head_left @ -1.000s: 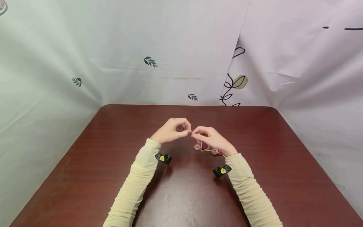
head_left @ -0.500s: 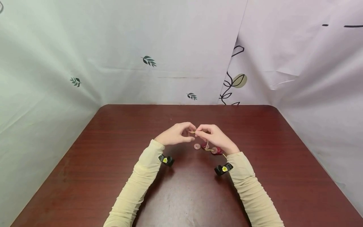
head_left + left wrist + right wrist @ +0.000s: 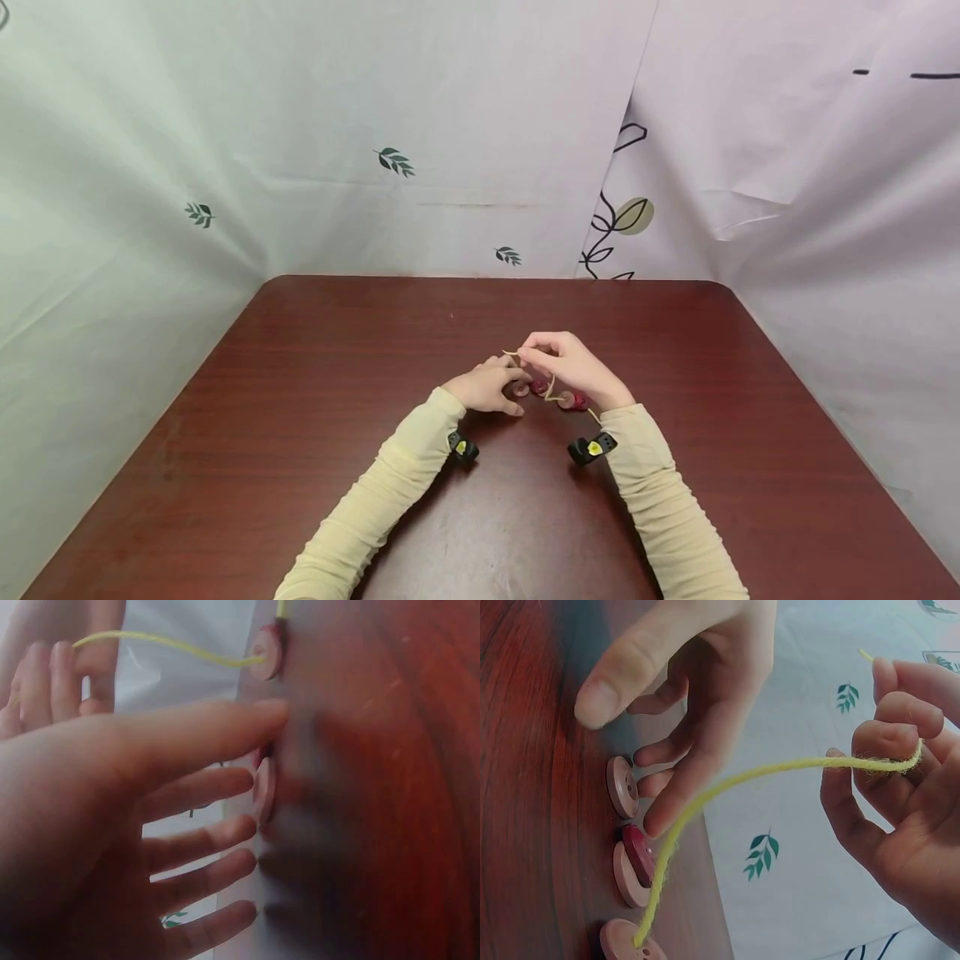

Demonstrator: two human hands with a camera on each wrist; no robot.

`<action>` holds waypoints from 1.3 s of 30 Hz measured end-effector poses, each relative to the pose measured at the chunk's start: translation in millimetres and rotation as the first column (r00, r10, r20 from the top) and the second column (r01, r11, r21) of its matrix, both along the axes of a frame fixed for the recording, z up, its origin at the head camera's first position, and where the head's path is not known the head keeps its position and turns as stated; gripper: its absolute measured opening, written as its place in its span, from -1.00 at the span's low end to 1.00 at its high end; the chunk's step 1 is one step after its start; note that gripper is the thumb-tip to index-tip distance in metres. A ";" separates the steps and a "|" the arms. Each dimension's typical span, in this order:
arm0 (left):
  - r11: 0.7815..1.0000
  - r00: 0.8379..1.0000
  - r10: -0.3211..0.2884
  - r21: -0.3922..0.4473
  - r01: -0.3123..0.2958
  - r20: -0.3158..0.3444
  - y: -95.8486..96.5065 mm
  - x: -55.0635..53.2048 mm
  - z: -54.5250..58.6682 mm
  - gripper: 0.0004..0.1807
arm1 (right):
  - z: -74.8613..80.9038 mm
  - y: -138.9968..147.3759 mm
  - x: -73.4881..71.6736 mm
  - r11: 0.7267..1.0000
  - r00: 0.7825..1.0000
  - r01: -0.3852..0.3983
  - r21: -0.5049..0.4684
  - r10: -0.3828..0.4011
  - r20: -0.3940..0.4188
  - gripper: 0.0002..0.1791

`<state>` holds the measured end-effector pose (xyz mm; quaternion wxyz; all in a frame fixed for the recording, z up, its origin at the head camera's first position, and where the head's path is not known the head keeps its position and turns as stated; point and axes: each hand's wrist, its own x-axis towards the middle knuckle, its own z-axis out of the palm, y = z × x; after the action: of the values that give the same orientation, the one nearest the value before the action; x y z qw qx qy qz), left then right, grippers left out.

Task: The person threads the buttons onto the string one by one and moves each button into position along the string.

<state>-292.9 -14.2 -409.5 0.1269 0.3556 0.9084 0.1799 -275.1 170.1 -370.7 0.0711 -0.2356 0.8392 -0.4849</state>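
Note:
My right hand (image 3: 566, 367) is raised over the table, pinching a yellow yarn string (image 3: 757, 771) close to its tip. From the fingers the string hangs down and passes through a pink button (image 3: 617, 939), with red beside it in the head view. Lower and to the left, my left hand (image 3: 487, 388) reaches down with fingers spread and nothing held. Its fingertips are right by a loose pink button (image 3: 622, 787) on the table. Beside that button, a dark red button (image 3: 637, 852) leans on another pink one (image 3: 626, 879).
The dark red-brown wooden table (image 3: 337, 333) spreads around both hands. White leaf-print cloth (image 3: 450, 167) hangs behind it and at both sides. A black camera (image 3: 467, 448) is strapped to the left wrist, another camera (image 3: 585, 450) to the right.
My left hand first pinched the string's end beside my right hand, then let go and moved down and right to the loose button. The right hand shifted slightly right, still holding the string.

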 end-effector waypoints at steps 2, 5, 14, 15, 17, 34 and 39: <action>1.000 1.000 0.023 0.007 -0.023 -0.014 1.2 2.2 -1.1 -0.43 | -0.1 -0.4 0.0 1.000 1.000 -0.004 0.000 0.004 0.000 -0.73; 0.998 0.999 0.049 0.038 -0.048 -0.016 2.1 2.7 -2.7 -0.53 | -0.4 -0.3 0.1 1.000 1.000 -0.007 0.002 0.007 0.002 -0.73; 0.991 0.993 0.102 0.086 -0.106 0.055 2.5 -4.5 -8.0 -0.77 | -1.6 -1.9 -0.1 1.000 1.000 -0.016 0.003 0.016 -0.012 -0.79; 0.990 0.992 0.110 0.080 -0.114 0.058 2.5 -4.9 -8.0 -0.77 | -1.7 -2.0 0.0 1.000 1.000 -0.014 0.002 0.014 -0.011 -0.78; 0.991 0.992 0.114 0.063 -0.117 0.050 2.7 -5.4 -7.9 -0.79 | -1.9 -2.2 0.1 1.000 1.000 -0.017 0.002 0.017 -0.013 -0.77; 0.995 0.983 0.055 -0.094 -0.039 0.178 -23.2 -0.4 20.8 -0.56 | -2.7 0.2 -0.8 1.000 0.999 -0.025 0.004 0.024 0.020 -0.79; 0.978 0.946 0.126 -0.198 -0.068 0.298 -29.3 11.1 31.8 -0.51 | -2.4 1.2 -0.6 1.000 1.000 -0.029 0.012 0.029 0.009 -0.80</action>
<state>-281.8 -43.5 -377.7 0.2910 0.2645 0.9064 0.1543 -275.7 171.3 -373.1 0.0833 -0.2451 0.8384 -0.4796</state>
